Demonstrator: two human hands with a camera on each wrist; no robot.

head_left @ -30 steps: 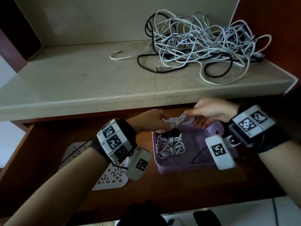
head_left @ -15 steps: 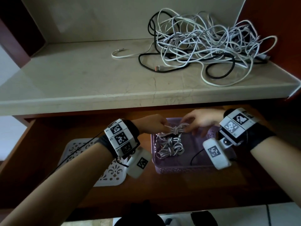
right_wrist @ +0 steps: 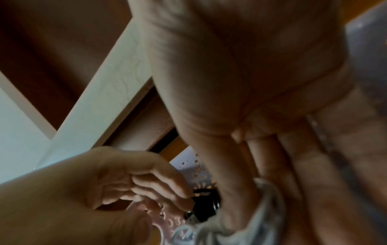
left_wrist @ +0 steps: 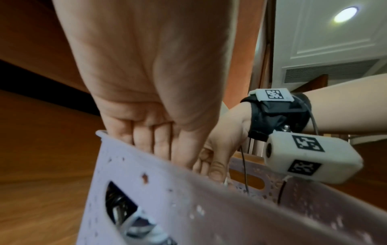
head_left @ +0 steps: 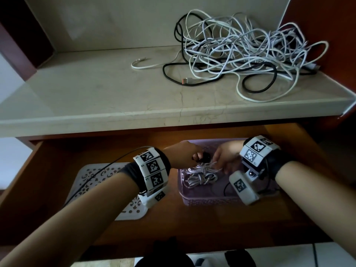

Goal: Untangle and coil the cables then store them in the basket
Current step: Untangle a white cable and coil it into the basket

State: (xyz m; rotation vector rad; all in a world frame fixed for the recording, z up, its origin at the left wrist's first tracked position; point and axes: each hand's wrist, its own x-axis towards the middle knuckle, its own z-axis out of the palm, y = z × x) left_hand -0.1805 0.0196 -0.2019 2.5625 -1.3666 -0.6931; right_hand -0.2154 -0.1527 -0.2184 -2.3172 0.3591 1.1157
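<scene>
Coiled white cable bundle (head_left: 205, 167) — inside lilac perforated plastic basket (head_left: 210, 199), atop another white coil (head_left: 201, 179). Right hand (head_left: 228, 158) fingers pinch it; left hand (head_left: 183, 156) fingers curled, hold unclear. Tangled white and black cables (head_left: 248, 53) — counter (head_left: 96, 93) back right corner.

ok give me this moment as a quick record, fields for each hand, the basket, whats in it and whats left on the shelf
left hand: over the basket, fingers curled beside the coiled white cable
right hand: holds the coiled white cable
basket: purple, in the open wooden drawer
basket contents: another white coil and a dark coil
shelf: tangled cables, white and black
white perforated tray: left of the basket
</scene>
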